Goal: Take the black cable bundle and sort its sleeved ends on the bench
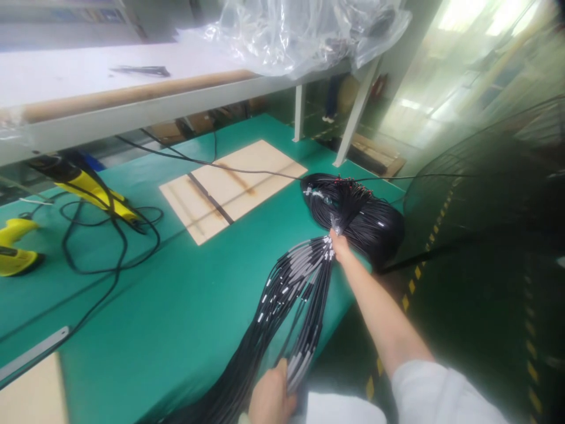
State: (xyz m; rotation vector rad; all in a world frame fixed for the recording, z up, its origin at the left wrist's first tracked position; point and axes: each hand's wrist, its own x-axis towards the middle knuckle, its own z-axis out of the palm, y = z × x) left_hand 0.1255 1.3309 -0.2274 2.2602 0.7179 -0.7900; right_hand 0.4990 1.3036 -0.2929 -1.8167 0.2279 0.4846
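Observation:
A long bundle of thin black cables (pixel 291 294) with grey sleeved ends lies across the green table (pixel 176 318). My left hand (pixel 270 397), at the bottom edge, is closed round the near part of this bundle. My right hand (pixel 339 246) reaches out along the table's right edge and pinches the bundle's far ends, right beside a large black coil of cables (pixel 362 215) with small red and white tips. My right forearm runs back to a white sleeve.
A plywood board (pixel 232 188) lies flat mid-table. Yellow hand tools (pixel 88 188) with black cords sit at the left. A white shelf (pixel 132 88) with clear plastic wrap (pixel 304 32) overhangs the back. A dark fan guard (pixel 485 194) stands to the right, off the table.

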